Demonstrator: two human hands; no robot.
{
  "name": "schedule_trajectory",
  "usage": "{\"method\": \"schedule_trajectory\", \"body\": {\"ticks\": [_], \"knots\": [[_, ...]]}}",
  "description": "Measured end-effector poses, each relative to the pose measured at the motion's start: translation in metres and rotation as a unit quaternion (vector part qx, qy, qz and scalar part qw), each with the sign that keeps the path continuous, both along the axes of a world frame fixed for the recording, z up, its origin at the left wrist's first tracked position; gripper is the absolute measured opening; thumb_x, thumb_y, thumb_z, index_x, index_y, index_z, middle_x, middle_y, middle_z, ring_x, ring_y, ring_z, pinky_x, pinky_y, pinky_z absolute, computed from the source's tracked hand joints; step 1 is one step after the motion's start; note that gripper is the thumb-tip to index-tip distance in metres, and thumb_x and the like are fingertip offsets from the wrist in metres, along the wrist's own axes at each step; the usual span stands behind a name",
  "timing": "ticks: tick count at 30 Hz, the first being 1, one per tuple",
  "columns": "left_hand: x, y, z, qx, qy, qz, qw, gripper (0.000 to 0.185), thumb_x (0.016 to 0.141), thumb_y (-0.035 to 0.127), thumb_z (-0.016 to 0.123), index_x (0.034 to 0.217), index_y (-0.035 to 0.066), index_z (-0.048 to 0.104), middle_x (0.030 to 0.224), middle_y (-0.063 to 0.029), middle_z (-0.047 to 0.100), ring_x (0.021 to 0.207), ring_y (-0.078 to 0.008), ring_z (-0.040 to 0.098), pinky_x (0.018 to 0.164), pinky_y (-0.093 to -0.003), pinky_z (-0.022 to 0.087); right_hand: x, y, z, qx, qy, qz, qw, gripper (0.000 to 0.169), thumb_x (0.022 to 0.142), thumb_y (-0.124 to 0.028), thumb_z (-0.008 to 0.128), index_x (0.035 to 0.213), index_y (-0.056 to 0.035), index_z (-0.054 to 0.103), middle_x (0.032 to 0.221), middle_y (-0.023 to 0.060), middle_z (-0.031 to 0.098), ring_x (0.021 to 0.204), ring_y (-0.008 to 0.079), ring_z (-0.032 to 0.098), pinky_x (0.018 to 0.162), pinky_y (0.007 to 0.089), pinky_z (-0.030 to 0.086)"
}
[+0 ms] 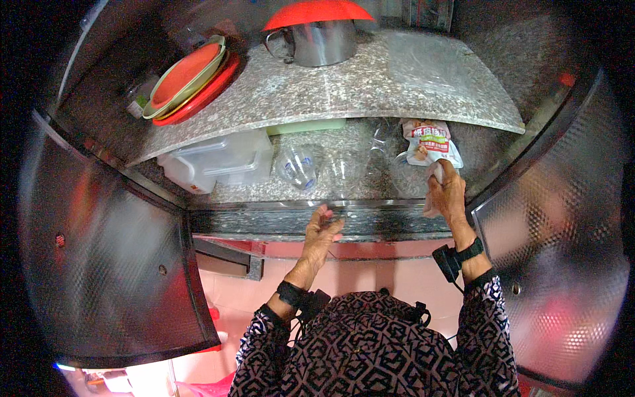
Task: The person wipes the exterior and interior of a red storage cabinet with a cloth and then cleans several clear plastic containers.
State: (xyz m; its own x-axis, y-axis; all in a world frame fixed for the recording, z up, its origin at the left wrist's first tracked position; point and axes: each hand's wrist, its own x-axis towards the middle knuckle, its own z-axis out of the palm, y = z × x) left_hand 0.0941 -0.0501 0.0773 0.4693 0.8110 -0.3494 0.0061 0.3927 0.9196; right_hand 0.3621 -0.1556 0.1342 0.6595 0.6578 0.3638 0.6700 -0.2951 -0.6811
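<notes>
My right hand grips a crumpled pale cloth at the right of an open cabinet. Just beyond it lies a white printed food packet, beside a clear round container. With fingers apart and nothing in them, my left hand hovers by the cabinet's front edge. Past that hand, a clear cup with blue marks and another clear cup are on the lower stone-patterned surface. Translucent plastic boxes lie to their left.
Above spans a speckled stone shelf, its front edge overhanging the lower items. It bears a metal pot under a red bowl, stacked red and green dishes and a clear plastic sheet. Dark doors stand open at left and right.
</notes>
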Motion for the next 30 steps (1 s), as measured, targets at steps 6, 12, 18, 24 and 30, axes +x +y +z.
{"method": "schedule_trajectory", "body": {"ticks": [6, 12, 18, 24, 30], "knots": [[0.032, 0.02, -0.021, 0.139, -0.008, 0.054, 0.989, 0.086, 0.07, 0.006, 0.073, 0.137, 0.005, 0.02, 0.133, -0.0125, 0.034, 0.117, -0.0226, 0.04, 0.081, -0.0289, 0.047, 0.025, 0.022, -0.024, -0.026, -0.057, -0.008, 0.998, 0.033, 0.071, -0.014, 0.063, 0.1, -0.0024, 0.053, 0.079, 0.0239, 0.061, 0.074, 0.0401, 0.06, 0.062, 0.0455, 0.047], [0.06, 0.039, -0.032, 0.228, 0.007, 0.077, 0.971, 0.102, 0.064, 0.003, 0.076, 0.139, 0.006, 0.007, 0.141, -0.0163, 0.017, 0.129, -0.0254, 0.022, 0.104, -0.038, 0.024, 0.046, 0.034, -0.055, -0.068, -0.01, 0.008, 0.998, 0.036, 0.072, -0.015, 0.06, 0.106, -0.0022, 0.052, 0.082, 0.0238, 0.061, 0.076, 0.0397, 0.06, 0.064, 0.0437, 0.047], [0.084, 0.047, -0.024, 0.25, -0.048, 0.125, 0.959, 0.102, 0.061, 0.003, 0.078, 0.138, 0.007, 0.01, 0.138, -0.0184, 0.021, 0.127, -0.0255, 0.023, 0.104, -0.035, 0.026, 0.048, 0.032, -0.062, -0.04, 0.012, 0.025, 0.999, 0.038, 0.076, -0.02, 0.062, 0.107, -0.0012, 0.05, 0.08, 0.023, 0.062, 0.074, 0.0411, 0.06, 0.062, 0.0444, 0.047], [0.086, 0.061, -0.053, 0.264, -0.068, 0.122, 0.954, 0.094, 0.061, 0.003, 0.078, 0.133, 0.005, 0.018, 0.131, -0.0166, 0.028, 0.123, -0.0248, 0.027, 0.101, -0.0338, 0.029, 0.044, 0.019, -0.041, -0.01, 0.059, 0.009, 0.998, 0.041, 0.08, -0.023, 0.061, 0.111, 0.0014, 0.05, 0.094, 0.022, 0.061, 0.084, 0.0374, 0.06, 0.071, 0.0415, 0.047], [0.079, 0.047, -0.036, 0.343, 0.04, 0.127, 0.93, 0.087, 0.058, 0.009, 0.08, 0.124, 0.004, 0.023, 0.127, -0.0167, 0.032, 0.122, -0.0268, 0.031, 0.103, -0.042, 0.025, 0.007, 0.008, -0.009, 0.085, 0.041, 0.073, 0.993, 0.044, 0.077, -0.015, 0.059, 0.117, 0.0001, 0.048, 0.114, 0.0201, 0.053, 0.105, 0.0335, 0.052, 0.09, 0.0379, 0.041]]}}
